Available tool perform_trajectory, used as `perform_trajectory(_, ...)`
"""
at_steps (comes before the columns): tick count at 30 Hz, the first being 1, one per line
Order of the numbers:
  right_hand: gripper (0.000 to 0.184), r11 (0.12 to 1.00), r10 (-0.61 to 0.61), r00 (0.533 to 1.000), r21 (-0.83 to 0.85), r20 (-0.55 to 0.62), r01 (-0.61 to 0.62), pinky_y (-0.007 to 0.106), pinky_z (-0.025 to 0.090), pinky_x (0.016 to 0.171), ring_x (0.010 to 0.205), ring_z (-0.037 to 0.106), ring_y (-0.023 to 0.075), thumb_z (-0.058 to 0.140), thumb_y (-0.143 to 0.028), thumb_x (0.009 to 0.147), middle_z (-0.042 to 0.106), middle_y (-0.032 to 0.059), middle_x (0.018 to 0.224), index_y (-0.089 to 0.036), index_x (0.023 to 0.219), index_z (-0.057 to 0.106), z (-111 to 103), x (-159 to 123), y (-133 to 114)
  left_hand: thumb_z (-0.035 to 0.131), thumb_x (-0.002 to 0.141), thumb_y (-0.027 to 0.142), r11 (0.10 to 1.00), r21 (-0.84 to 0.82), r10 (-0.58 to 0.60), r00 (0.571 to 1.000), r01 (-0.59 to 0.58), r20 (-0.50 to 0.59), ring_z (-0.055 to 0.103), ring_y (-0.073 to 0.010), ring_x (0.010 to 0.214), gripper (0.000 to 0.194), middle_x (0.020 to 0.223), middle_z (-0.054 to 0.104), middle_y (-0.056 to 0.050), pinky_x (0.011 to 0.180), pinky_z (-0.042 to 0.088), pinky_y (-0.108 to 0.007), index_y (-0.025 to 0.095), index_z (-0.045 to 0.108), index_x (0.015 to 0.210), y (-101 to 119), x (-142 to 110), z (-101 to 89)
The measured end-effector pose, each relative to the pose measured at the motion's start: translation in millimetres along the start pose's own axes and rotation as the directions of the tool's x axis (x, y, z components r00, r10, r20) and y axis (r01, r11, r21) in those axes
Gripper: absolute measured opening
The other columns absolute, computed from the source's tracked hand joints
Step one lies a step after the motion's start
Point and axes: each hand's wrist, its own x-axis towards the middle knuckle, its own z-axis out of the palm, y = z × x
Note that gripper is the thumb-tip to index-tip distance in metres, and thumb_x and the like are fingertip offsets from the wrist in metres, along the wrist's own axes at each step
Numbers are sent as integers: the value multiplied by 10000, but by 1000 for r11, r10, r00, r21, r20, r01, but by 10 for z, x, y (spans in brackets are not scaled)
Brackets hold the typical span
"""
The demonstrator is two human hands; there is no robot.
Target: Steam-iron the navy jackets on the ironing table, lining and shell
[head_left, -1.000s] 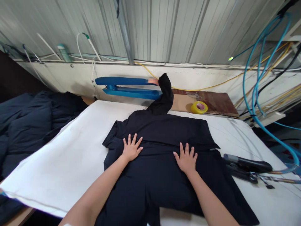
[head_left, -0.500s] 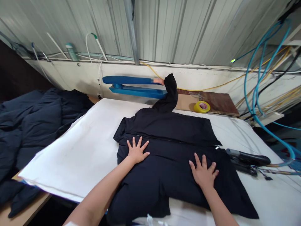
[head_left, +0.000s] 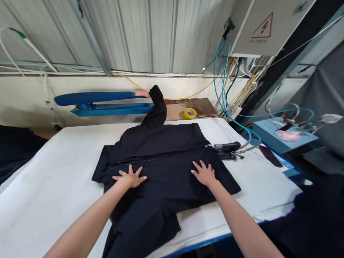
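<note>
A dark zip-up jacket (head_left: 172,172) lies spread on a white-covered table (head_left: 67,172), its collar to the left and hem to the right. My left hand (head_left: 131,178) rests flat on it below the zip near the collar, fingers spread. Nearer the hem, my right hand (head_left: 203,173) also lies on the fabric with its fingers apart. One sleeve reaches back towards a blue padded sleeve board (head_left: 99,96); the other hangs towards me. Just beyond the hem sits a steam iron (head_left: 228,147) with a dark handle, close to the zip's lower end.
Yellow tape (head_left: 190,113) lies on a brown board (head_left: 201,105) along the wall. Blue hoses (head_left: 223,79) hang at the right below an electrical box (head_left: 258,32). Dark garments (head_left: 18,150) are piled at the left, and a blue machine table (head_left: 285,132) stands at right.
My view has swung to the right, bringing the electrical box and blue machine table into sight. Both hands stay spread on the jacket.
</note>
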Motion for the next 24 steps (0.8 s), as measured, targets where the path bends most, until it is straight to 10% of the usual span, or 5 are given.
perform_trajectory(4,375,995,-99,963,-56,-251,88,314,354,830,1015,453,216,341,-301,856,547,103,1121,-209,1161,538,-390,411,300,317,842,449,985,45,172,945,-166,-279,493,-327,1032,403,1112,532,-143,819,370,-540,258,564,1098,35,115,-172)
perform_trajectory(8,295,950,-277,925,-217,-261,223,312,354,773,977,463,220,373,-211,838,592,84,1011,-217,1021,605,-651,942,445,303,839,123,965,94,258,832,-244,-491,506,-179,968,341,1026,542,-85,778,430,-297,217,544,1062,-12,303,-197)
perform_trajectory(14,378,837,-472,880,-336,-41,433,345,329,768,946,486,209,307,-76,815,571,86,1022,-221,1030,582,-561,1436,433,331,794,52,984,101,179,866,-149,-466,495,-166,971,356,950,569,-65,798,416,-275,206,579,997,-53,563,-267)
perform_trajectory(24,323,833,-509,830,-372,-226,410,286,340,694,872,475,189,315,-98,825,554,82,971,-211,1007,558,-667,1491,635,310,812,79,979,156,197,823,-134,-533,470,-189,938,335,978,522,-66,766,400,-311,226,515,1032,-11,583,-284)
